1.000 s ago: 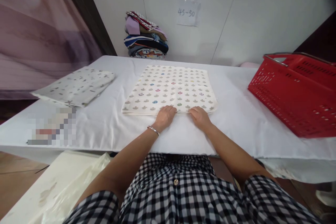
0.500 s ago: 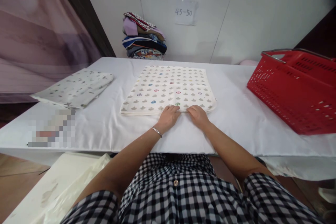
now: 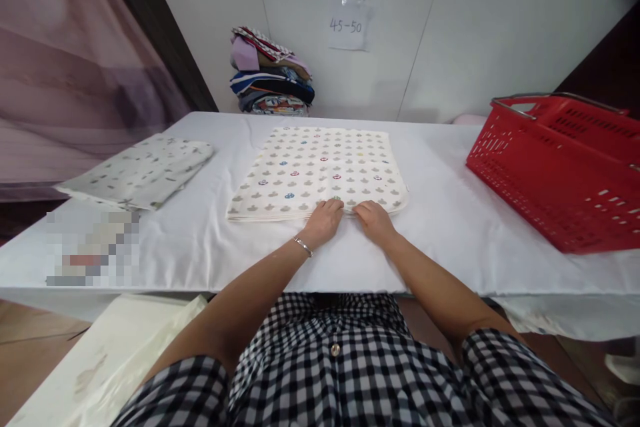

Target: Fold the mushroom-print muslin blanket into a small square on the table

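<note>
A folded cream cloth (image 3: 320, 170) with small grey and coloured motifs lies flat in the middle of a white-covered table (image 3: 450, 227). My left hand (image 3: 324, 220), with a bracelet at the wrist, rests on the cloth's near edge. My right hand (image 3: 373, 219) sits right beside it on the same edge. Both hands have their fingertips curled at the near hem; whether they pinch it or only press on it is not visible.
A second folded patterned cloth (image 3: 137, 170) lies at the table's left. A stack of folded fabrics (image 3: 271, 80) stands at the back by the wall. A red plastic basket (image 3: 560, 167) sits at the right. Paper notes (image 3: 349, 7) hang on the wall.
My two hands have drawn slightly closer together at the cloth's near edge. The view has shifted a little; the cloth lies as before.
</note>
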`<state>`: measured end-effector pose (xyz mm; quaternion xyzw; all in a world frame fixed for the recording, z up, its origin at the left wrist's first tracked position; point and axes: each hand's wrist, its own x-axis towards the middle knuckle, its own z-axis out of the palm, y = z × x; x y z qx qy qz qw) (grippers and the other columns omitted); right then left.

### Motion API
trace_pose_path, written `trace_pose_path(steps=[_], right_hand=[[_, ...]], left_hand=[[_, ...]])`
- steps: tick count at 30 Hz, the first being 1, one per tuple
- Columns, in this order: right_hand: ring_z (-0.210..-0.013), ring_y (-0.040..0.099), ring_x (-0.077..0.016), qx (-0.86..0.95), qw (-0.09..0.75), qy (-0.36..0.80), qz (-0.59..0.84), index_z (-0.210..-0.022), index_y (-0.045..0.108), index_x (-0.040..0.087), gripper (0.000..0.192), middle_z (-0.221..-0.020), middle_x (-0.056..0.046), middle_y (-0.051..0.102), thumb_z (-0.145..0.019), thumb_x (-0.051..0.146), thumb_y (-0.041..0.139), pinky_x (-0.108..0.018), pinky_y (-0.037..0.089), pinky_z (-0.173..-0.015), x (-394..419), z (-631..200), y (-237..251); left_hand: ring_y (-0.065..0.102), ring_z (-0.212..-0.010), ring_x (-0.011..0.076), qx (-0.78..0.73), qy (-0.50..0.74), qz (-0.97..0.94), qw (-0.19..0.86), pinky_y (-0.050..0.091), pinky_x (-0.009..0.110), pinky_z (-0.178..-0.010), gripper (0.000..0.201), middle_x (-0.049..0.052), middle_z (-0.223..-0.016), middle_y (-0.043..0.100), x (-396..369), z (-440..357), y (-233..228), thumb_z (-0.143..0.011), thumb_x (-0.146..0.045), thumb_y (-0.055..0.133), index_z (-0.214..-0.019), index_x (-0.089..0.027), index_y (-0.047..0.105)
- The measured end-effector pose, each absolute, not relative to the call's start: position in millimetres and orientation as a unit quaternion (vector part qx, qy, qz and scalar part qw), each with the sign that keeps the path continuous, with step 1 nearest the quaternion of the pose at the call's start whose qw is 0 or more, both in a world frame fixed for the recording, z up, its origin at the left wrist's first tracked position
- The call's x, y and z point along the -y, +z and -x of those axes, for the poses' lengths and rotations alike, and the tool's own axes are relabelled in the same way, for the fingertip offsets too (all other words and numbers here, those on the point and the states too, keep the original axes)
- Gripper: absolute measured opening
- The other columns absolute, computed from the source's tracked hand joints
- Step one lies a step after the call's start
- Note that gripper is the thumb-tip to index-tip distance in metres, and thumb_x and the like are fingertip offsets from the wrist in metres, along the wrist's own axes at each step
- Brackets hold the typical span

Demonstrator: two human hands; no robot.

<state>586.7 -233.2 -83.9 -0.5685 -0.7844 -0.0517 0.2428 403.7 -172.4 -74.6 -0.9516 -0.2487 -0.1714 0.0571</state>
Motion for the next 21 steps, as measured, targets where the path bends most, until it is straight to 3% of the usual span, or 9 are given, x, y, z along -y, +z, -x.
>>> trace_pose_path(steps=[9, 15, 21], right_hand=[[-0.088, 0.051, -0.0211, 0.791, 0.256, -0.024, 0.555, -0.096, 0.063, 0.018, 0.024, -0.095, -0.009, 0.061, -0.087, 0.012, 0.042, -0.033, 0.039, -0.076, 238, -585, -81], [-0.09, 0.05, -0.0219, 0.798, 0.239, -0.016, 0.552, -0.1, 0.062, 0.018, 0.022, -0.1, -0.009, 0.06, -0.081, 0.015, 0.051, -0.034, 0.038, -0.077, 241, -584, -79], [-0.089, 0.05, -0.0215, 0.787, 0.226, -0.036, 0.573, -0.101, 0.062, 0.017, 0.024, -0.097, -0.009, 0.06, -0.088, 0.013, 0.042, -0.033, 0.038, -0.077, 238, -583, -82]], left_hand=[[0.052, -0.096, 0.0194, 0.293, -0.251, 0.919, -0.085, 0.043, 0.035, -0.085, 0.017, 0.009, -0.101, 0.057, 182, -398, -77, -0.086, -0.007, 0.041, -0.082, -0.015, 0.055], [0.053, -0.094, 0.0195, 0.304, -0.271, 0.907, -0.108, 0.044, 0.036, -0.083, 0.016, 0.009, -0.099, 0.058, 183, -400, -77, -0.087, -0.008, 0.04, -0.085, -0.015, 0.054], [0.054, -0.091, 0.0185, 0.301, -0.269, 0.907, -0.12, 0.044, 0.034, -0.081, 0.017, 0.007, -0.094, 0.059, 185, -399, -74, -0.087, -0.008, 0.039, -0.084, -0.017, 0.054]])
